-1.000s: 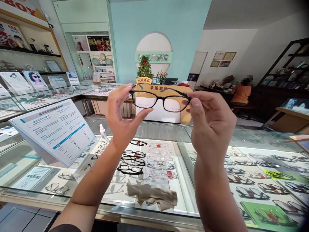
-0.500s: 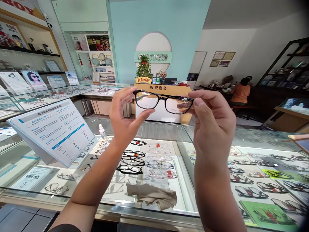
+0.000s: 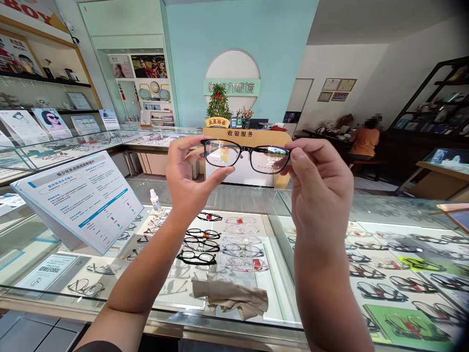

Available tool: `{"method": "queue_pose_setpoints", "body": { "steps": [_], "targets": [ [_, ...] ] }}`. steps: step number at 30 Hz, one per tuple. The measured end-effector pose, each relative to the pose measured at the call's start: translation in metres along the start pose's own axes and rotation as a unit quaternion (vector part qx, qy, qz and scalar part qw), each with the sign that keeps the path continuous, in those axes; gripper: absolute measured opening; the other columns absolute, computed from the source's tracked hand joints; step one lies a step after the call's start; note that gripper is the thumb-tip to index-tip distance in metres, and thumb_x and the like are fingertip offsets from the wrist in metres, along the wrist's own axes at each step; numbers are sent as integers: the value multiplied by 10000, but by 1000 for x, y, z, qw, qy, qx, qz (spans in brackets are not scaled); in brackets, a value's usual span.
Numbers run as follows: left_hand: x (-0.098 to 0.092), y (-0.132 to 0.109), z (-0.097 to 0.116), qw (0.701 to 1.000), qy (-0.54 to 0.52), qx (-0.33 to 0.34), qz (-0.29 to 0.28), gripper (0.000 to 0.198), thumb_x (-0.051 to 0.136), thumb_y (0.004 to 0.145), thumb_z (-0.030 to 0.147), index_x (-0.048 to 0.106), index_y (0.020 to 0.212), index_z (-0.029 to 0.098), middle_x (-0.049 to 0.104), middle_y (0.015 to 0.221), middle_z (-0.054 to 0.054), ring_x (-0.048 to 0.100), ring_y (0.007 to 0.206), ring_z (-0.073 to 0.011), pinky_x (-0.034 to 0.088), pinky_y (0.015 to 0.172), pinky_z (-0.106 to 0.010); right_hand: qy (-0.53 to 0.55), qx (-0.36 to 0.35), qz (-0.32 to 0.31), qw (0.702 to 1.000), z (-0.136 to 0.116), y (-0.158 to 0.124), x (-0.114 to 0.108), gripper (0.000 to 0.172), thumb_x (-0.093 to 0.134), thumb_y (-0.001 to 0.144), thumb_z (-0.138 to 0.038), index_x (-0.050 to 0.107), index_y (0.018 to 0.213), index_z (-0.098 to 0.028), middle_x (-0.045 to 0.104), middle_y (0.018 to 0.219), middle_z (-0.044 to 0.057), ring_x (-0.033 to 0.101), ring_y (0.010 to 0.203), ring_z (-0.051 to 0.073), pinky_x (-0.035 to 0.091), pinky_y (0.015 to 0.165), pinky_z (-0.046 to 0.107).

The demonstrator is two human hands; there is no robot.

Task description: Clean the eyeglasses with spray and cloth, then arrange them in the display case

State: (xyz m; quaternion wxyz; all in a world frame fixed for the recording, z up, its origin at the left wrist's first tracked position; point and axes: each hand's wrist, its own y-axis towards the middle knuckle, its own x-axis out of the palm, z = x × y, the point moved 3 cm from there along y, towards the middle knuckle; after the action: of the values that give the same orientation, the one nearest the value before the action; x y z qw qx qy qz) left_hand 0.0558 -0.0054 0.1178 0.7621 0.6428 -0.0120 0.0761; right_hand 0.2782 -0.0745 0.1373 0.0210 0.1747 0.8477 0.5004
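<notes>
A pair of black-framed glasses (image 3: pixel 245 155) is held up at chest height in front of me, lenses facing the camera. My left hand (image 3: pixel 188 183) pinches the frame's left end between thumb and fingers. My right hand (image 3: pixel 319 188) grips the right end the same way. Both hands hover above the glass display counter (image 3: pixel 249 195). A crumpled beige cloth (image 3: pixel 231 297) lies on the counter top below my hands.
Under the glass lie several rows of glasses frames (image 3: pixel 205 242). A tilted blue-and-white info board (image 3: pixel 78 198) stands at left, with a small spray bottle (image 3: pixel 156 200) beside it. A cashier desk (image 3: pixel 244 156) stands behind, and a person in orange (image 3: pixel 366 142) sits at right.
The glasses tilted slightly in my hands, so the lenses now catch reflections. Both hands kept their grip and hardly moved.
</notes>
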Motion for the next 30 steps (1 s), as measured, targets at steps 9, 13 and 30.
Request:
{"method": "queue_pose_setpoints", "body": {
  "steps": [9, 13, 30],
  "targets": [
    [3, 2, -9, 994, -101, -34, -25, 764, 961, 794, 661, 598, 1374, 320, 703, 1329, -68, 746, 1330, -291, 663, 1121, -441, 14, 30, -24, 999, 5, -1, 4, 162, 720, 1062, -430, 766, 1054, -275, 719, 982, 28, 694, 906, 183, 589, 793, 334],
    [1, 3, -12, 989, -123, -66, -38, 806, 959, 778, 682, 573, 1391, 329, 727, 1327, -78, 767, 1317, -324, 629, 1179, -518, 21, 51, -39, 998, 5, -2, 6, 145, 696, 1059, -402, 763, 1059, -273, 784, 1100, 42, 720, 982, 194, 594, 836, 342],
    [3, 2, 0, 981, -98, -81, -144, 756, 950, 810, 667, 645, 1423, 347, 709, 1371, -90, 786, 1244, -303, 728, 936, -401, 13, 137, -195, 971, 4, -1, 11, 141, 812, 968, -382, 852, 934, -251, 822, 923, 14, 711, 838, 168, 578, 750, 302]
  ]
}}
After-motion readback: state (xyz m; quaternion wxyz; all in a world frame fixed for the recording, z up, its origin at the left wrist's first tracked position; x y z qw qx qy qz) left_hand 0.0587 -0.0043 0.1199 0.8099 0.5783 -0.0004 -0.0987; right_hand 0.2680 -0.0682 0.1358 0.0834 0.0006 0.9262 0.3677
